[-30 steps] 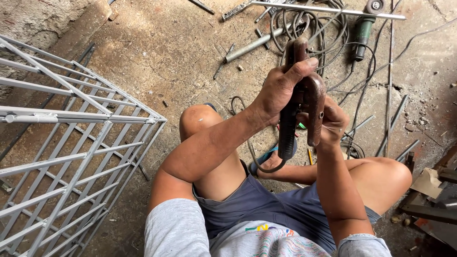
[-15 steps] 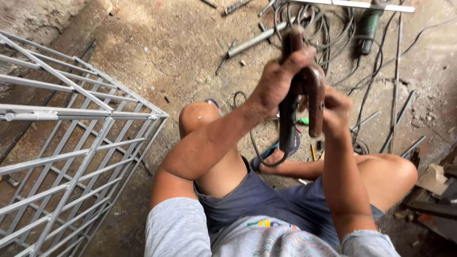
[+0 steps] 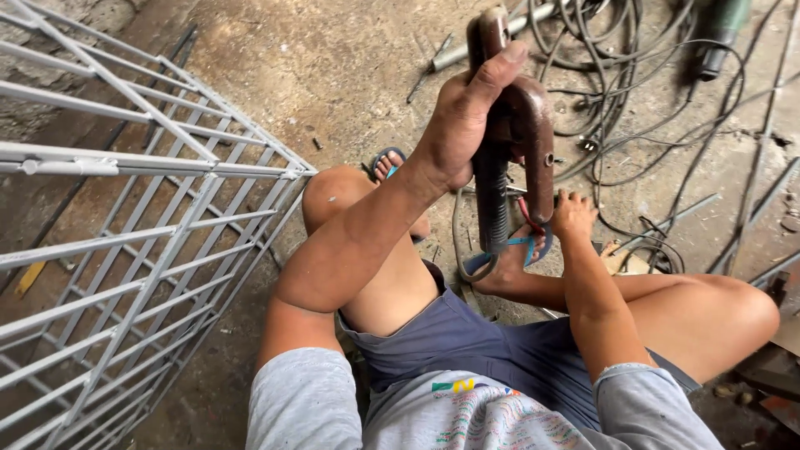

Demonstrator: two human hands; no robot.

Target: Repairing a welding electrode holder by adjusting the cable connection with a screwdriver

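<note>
I sit on the concrete floor with my knees bent. My left hand (image 3: 463,117) grips a rusty brown C-clamp (image 3: 533,125) held upright in front of me, thumb stretched up along its top. The clamp's threaded screw (image 3: 493,208) hangs down to a ring handle (image 3: 473,268). My right hand (image 3: 575,218) is lower, with its curled fingers pinched at the bottom end of the clamp's frame. What sits between those fingertips is hidden.
A grey welded metal grid frame (image 3: 142,208) fills the left side. Tangled cables (image 3: 617,92), a green power tool (image 3: 718,33), a pipe (image 3: 454,54) and metal rods (image 3: 679,217) lie on the floor ahead. My feet wear blue flip-flops (image 3: 510,250).
The clamp now sits higher and closer in view. My right hand has slid down from beside the clamp's frame to its lower end. My left hand keeps its grip.
</note>
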